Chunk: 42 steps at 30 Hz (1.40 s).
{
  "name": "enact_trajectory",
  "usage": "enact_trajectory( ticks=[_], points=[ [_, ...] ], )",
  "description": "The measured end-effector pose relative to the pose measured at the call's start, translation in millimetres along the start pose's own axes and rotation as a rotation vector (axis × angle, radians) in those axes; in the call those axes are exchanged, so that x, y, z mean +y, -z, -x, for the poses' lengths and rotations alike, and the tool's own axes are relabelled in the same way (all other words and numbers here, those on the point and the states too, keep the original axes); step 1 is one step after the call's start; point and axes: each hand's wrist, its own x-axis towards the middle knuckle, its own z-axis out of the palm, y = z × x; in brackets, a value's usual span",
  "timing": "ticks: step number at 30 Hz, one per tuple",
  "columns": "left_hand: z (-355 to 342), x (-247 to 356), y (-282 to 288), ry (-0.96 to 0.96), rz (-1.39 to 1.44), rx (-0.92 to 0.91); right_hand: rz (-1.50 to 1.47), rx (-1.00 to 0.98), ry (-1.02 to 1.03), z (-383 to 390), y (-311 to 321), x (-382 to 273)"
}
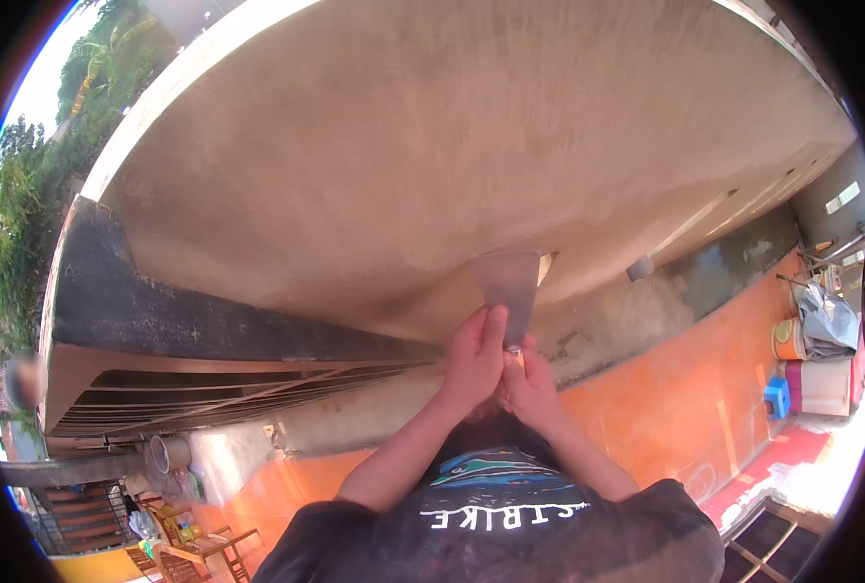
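A putty knife (510,287) with a broad, flat metal blade is held between my two hands in the middle of the view. My left hand (473,360) grips the lower part of the blade, its thumb lying along the blade's face. Closed lower down around the handle is my right hand (531,389), which hides most of it. Behind the blade spreads a wide brown plastered surface (432,146); whether the blade touches it I cannot tell. A small pale patch (546,267) shows beside the blade's upper right corner.
A dark beam (180,311) runs along the left above a slatted opening (209,394). An orange wall (646,418) stretches behind. Right: a grey plastic sheet (829,321), a bucket (788,340), a blue stool (777,398). Lower left: wooden furniture (194,544).
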Motion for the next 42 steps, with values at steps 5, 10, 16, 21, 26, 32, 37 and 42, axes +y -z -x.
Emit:
enact_trajectory(
  ticks=[5, 10, 16, 21, 26, 32, 37, 42],
  points=[
    [-1, 1, 1, -0.211, 0.002, -0.003, 0.050, -0.011, 0.139, 0, 2, 5],
    [-4, 11, -2, -0.034, 0.003, -0.020, -0.001, 0.004, 0.022, -1, 2, 1],
    [-6, 13, -6, -0.049, 0.026, -0.045, 0.041, 0.013, 0.103, 2, -3, -3],
    [-3, 11, -4, -0.017, 0.007, -0.035, -0.015, 0.025, 0.081, 3, -5, 2],
    [0, 3, -2, 0.067, -0.007, -0.060, 0.013, 0.028, 0.027, 8, -3, 6],
    [2, -13, 0, 0.019, 0.047, -0.035, 0.084, 0.037, -0.009, 12, 4, 15],
    [-3, -9, -1, -0.022, -0.002, -0.006, 0.011, 0.055, 0.072, -3, 6, 20],
    [-7, -1, -3, -0.047, 0.009, -0.003, 0.007, 0.040, 0.087, -7, -1, 15]
  ],
)
